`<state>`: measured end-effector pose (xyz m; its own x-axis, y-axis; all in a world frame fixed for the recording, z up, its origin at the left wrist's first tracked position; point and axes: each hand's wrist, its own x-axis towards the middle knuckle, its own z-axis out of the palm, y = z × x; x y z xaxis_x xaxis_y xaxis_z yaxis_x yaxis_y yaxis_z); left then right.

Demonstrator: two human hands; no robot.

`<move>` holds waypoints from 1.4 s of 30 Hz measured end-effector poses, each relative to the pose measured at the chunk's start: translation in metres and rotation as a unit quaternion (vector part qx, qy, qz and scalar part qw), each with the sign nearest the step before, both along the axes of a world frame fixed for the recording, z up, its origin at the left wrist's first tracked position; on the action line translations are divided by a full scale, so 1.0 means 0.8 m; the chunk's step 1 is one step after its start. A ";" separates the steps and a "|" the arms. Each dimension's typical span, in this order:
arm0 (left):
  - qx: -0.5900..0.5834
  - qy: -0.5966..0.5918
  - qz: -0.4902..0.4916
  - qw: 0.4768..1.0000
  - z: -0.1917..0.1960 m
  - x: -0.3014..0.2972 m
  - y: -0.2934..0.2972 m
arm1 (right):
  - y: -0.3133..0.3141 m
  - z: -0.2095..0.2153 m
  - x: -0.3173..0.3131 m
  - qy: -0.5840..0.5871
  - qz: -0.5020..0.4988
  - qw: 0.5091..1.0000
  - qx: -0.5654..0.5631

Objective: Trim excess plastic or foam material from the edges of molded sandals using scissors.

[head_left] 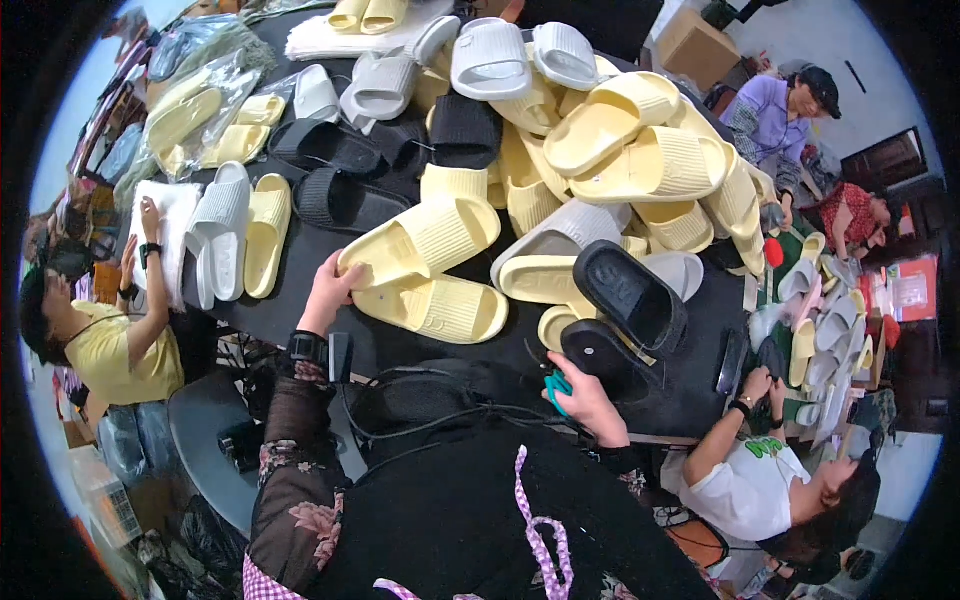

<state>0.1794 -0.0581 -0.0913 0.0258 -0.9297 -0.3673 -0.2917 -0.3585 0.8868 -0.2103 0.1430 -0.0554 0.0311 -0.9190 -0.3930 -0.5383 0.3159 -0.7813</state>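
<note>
L hand (325, 292) is clamped, thumb & fingers, on the heel end of upper yellow slide (400, 250); lower yellow slide (385, 300) is partly covered by it, both laid nr the front of the black table (310, 250). R hand (588, 402) is curled round teal-handled scissors (556, 392); whether the blades are apart can't be told.

Risks, as judged: soft-looking foam could be nicked, or a finger cut, if the 2 hands were brought together w/ the tips uncontrolled. Slides could be sent toppling if the loose pile (640, 165) were knocked, since they're stacked at odd angles.

Writing: faint marking is seen on lower yellow slide's footbed, too small to be read; green print is shown on a co-worker's white T-shirt (740, 490), not copied here.
</note>
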 end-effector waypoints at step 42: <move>0.110 0.077 -0.030 0.990 -0.005 0.038 0.091 | 0.014 -0.007 0.011 -0.015 0.102 0.994 0.028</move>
<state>0.2097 0.0151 -0.0956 -0.0993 -0.8249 -0.5565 -0.1852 -0.5342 0.8248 -0.2013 0.1544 -0.0609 0.2272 -0.8695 -0.4385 -0.5716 0.2455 -0.7830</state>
